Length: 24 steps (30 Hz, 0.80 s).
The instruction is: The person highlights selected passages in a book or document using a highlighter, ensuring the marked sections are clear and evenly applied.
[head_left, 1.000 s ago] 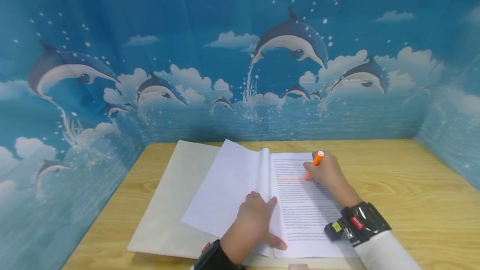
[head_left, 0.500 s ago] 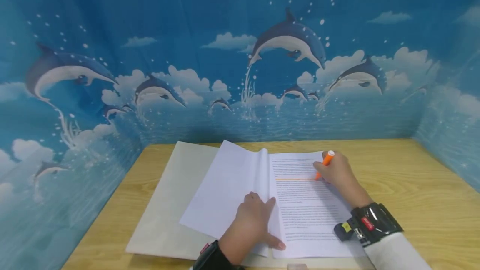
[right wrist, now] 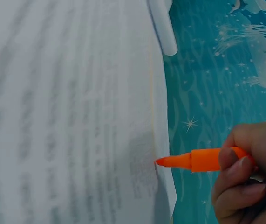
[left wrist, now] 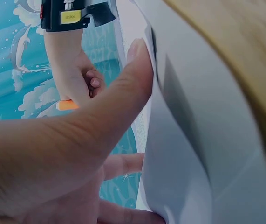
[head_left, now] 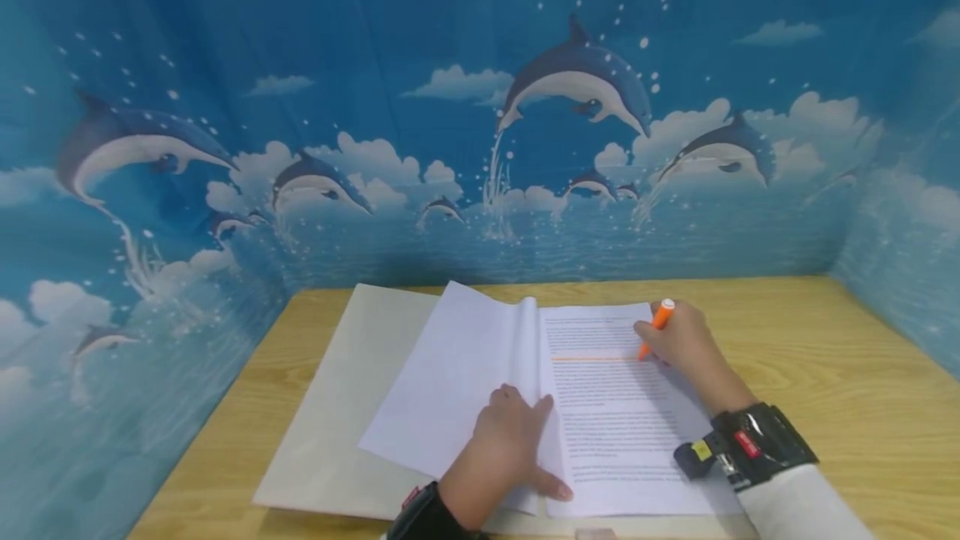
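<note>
In the head view my right hand [head_left: 688,347] pinches an orange highlighter [head_left: 663,315] with a white end. Its tip [right wrist: 161,162] touches the page in the right wrist view. A thin orange line [head_left: 592,358] crosses the upper part of the printed page [head_left: 609,448] and runs to the tip. My left hand [head_left: 504,440] presses with spread fingers and thumb along the fold between this page and the turned-back blank sheet [head_left: 442,390]. In the left wrist view the left thumb [left wrist: 132,77] lies on the paper, and its fingertips meet the sheet farther along.
Beneath the sheets lies a pale open cover [head_left: 322,448], spread out to the left on the wooden table [head_left: 840,357]. A small pinkish block [head_left: 596,533] shows at the bottom edge. A blue dolphin-printed cloth [head_left: 420,40] surrounds the table's back and sides.
The right hand has slid rightward with the highlighter, and the orange line has grown longer toward the page's right side. My left hand has stayed in place on the paper.
</note>
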{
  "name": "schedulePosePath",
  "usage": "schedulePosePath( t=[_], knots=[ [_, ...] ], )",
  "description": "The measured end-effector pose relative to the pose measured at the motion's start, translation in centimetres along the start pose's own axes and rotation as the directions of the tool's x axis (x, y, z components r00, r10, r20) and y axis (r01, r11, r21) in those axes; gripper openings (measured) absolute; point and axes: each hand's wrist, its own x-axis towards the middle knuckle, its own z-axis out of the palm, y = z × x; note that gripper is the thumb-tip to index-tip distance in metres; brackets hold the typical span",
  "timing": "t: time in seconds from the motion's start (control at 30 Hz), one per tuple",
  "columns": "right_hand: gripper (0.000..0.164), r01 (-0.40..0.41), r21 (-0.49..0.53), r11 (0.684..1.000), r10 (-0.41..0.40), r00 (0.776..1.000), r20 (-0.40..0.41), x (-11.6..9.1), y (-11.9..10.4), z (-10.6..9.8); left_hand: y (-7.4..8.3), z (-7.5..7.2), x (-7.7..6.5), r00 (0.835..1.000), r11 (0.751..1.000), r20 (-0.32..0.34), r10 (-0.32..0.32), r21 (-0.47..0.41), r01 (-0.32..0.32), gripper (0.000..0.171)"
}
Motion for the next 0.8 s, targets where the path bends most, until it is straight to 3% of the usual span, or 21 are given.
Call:
schedulePosePath(
  t=[0.17, 0.43, 0.57, 0.8],
  knots=[
    [0.03, 0.055, 0.041, 0.998, -0.052, 0.997, -0.064, 0.0, -2.1, -0.3, 0.0, 0.1, 0.0, 1.0, 1.0, -0.013, 0.011, 0.02, -0.01, 0.117],
    [0.031, 0.153, 0.152, 0.976, -0.156, 0.988, 0.004, -1.2, -7.0, 2.6, -0.1, 0.2, 0.3, 1.0, 1.0, 0.008, 0.0, 0.022, 0.0, 0.115],
    [0.034, 0.18, 0.17, 0.969, -0.185, 0.983, 0.013, -1.3, -7.9, 4.5, 0.0, 0.1, 0.2, 1.0, 0.999, 0.016, 0.0, 0.048, 0.0, 0.114],
    [0.034, 0.148, 0.167, 0.975, -0.157, 0.987, 0.04, -1.0, -8.0, 6.1, 0.1, -0.1, -0.1, 1.0, 0.995, 0.02, -0.003, 0.101, 0.001, 0.112]
  ],
)
